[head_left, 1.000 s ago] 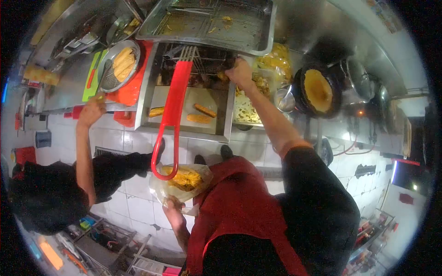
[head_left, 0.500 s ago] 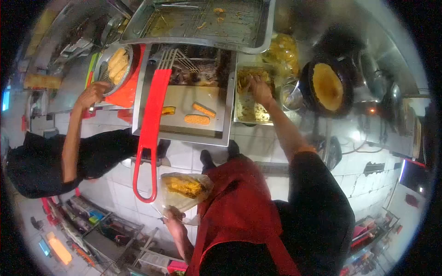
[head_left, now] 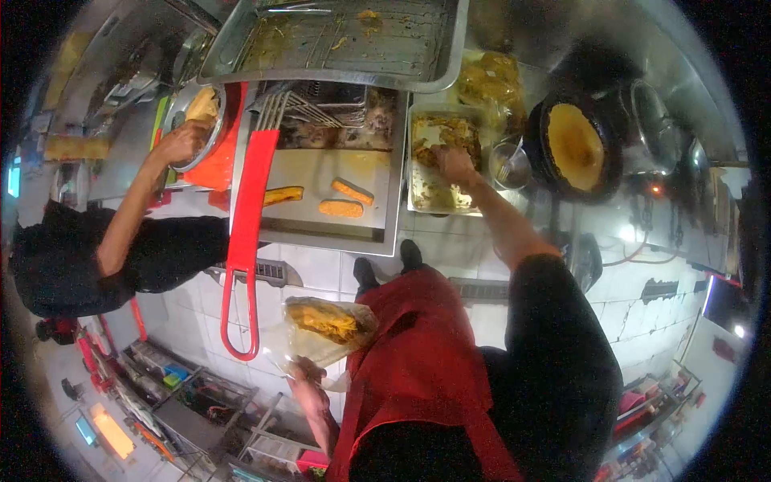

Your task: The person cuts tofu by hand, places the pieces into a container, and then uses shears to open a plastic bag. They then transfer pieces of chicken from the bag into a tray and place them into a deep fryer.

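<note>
My left hand (head_left: 307, 384) hangs low by my red apron and grips a clear plastic bag (head_left: 328, 328) by its lower end. The bag holds golden fried food. My right hand (head_left: 454, 165) is stretched out over a small metal tray of fried bits (head_left: 440, 197), fingers curled down onto the food. Whether it holds any is hidden. To the left of that tray lies a flat steel pan (head_left: 321, 173) with three fried pieces (head_left: 340, 208) on it.
A long red-handled skimmer (head_left: 246, 214) sticks out from the fryer baskets (head_left: 333, 108) past the counter edge. A co-worker in black at the left has a hand (head_left: 181, 144) on a strainer bowl (head_left: 205, 108). A black pan of batter (head_left: 575, 146) sits at the right, and a big greasy tray (head_left: 345, 40) at the back.
My right hand has come back from the fryer basket onto the tray of fried bits. The co-worker's hand has risen to the strainer bowl. The bag stays in my left hand.
</note>
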`<move>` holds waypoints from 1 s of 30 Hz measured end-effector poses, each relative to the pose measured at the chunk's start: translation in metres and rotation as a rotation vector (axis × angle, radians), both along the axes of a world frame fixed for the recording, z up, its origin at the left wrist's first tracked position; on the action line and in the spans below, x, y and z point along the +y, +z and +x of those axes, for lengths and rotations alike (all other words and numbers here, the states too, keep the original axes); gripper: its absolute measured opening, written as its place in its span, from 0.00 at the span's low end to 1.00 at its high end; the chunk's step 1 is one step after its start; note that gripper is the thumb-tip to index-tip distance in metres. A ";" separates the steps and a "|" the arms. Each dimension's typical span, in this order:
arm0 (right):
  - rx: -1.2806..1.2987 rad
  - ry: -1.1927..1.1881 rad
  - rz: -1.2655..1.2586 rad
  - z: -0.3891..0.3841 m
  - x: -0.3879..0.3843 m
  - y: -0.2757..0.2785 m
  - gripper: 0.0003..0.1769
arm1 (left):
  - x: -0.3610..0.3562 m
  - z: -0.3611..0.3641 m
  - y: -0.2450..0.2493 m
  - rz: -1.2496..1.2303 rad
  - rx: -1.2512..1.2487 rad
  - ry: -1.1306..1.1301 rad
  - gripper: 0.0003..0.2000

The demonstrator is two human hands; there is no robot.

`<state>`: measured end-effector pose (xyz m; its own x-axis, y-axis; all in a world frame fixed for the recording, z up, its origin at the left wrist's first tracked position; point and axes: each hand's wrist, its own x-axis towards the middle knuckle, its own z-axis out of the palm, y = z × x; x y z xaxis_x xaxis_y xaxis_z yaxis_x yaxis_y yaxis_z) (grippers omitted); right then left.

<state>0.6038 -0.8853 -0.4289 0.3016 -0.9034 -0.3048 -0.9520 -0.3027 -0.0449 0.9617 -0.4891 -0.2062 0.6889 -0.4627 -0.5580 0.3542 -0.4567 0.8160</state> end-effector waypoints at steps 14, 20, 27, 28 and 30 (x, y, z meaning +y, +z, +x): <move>-0.423 -0.033 -0.050 -0.043 0.037 -0.132 0.29 | -0.003 0.009 -0.012 -0.019 0.032 -0.058 0.12; -0.488 -0.349 -0.272 -0.025 0.063 -0.039 0.33 | -0.010 0.005 -0.005 -0.032 0.028 -0.133 0.10; -0.376 -0.312 -0.268 -0.020 0.058 -0.125 0.36 | -0.009 0.008 -0.006 -0.028 0.037 -0.147 0.11; -0.372 -0.358 -0.193 -0.017 0.058 -0.112 0.37 | -0.009 0.008 -0.007 -0.029 0.025 -0.143 0.11; -0.366 -0.402 -0.117 -0.014 0.057 -0.098 0.37 | -0.010 0.006 -0.006 -0.030 0.014 -0.139 0.11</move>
